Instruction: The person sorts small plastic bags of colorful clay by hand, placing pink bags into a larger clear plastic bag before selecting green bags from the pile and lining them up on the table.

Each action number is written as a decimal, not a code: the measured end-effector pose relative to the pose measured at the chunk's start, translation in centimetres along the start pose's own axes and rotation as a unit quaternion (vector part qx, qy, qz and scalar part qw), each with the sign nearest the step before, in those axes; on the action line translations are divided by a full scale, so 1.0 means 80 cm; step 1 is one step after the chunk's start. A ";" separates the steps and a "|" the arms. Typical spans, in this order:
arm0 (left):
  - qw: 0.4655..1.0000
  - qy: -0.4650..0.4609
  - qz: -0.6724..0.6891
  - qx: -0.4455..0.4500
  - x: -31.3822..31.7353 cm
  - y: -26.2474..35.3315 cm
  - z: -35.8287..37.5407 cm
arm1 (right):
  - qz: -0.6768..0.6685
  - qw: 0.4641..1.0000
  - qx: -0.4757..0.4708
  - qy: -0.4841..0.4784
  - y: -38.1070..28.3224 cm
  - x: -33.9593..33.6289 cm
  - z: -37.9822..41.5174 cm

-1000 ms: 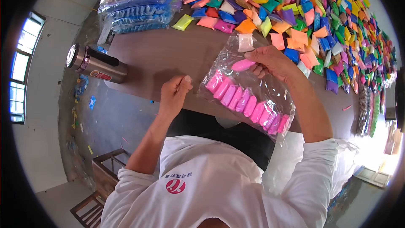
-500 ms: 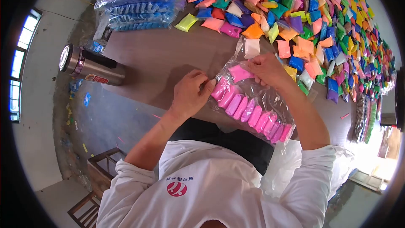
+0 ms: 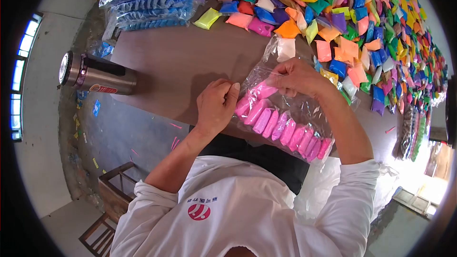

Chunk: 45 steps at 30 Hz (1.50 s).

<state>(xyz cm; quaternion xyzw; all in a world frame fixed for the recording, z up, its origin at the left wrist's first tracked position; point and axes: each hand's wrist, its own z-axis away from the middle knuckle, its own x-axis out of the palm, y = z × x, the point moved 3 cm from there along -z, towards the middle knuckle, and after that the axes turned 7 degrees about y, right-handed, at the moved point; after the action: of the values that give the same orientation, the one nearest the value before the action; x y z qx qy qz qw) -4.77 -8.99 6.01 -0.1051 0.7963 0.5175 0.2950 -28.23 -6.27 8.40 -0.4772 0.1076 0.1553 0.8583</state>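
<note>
Its grip unclear, the left hand curls beside a clear plastic bag of pink packets, near whose left end a single packet, likely light, squashy and best taken endwise, is pinched by the right hand.

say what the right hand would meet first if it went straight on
Past its held packet, the right hand would probably meet the leftmost pink packets in the clear bag; depth is unclear.
</note>
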 end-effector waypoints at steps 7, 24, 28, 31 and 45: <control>1.000 -0.001 0.005 0.019 -0.001 -0.002 0.002 | -0.004 1.000 0.004 0.009 0.004 -0.011 0.006; 0.990 -0.014 0.136 -0.036 -0.004 -0.026 0.010 | -0.024 0.996 0.017 -0.090 -0.025 0.007 0.022; 0.997 0.020 0.077 0.022 -0.007 -0.015 0.011 | -0.024 0.970 0.089 -0.225 -0.016 0.012 -0.008; 0.996 -0.002 0.060 0.066 -0.010 -0.008 0.008 | 0.023 0.961 0.107 -0.253 -0.030 0.018 -0.007; 0.996 -0.004 0.052 0.067 -0.007 -0.012 0.009 | 0.158 0.959 0.023 -0.233 -0.051 0.058 -0.011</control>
<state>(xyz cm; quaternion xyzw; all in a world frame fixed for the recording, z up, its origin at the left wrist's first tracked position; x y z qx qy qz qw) -3.56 -8.87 5.40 -0.0415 0.8324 0.4776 0.2779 -22.48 -8.31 9.60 -0.3849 -0.0179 0.3935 0.8347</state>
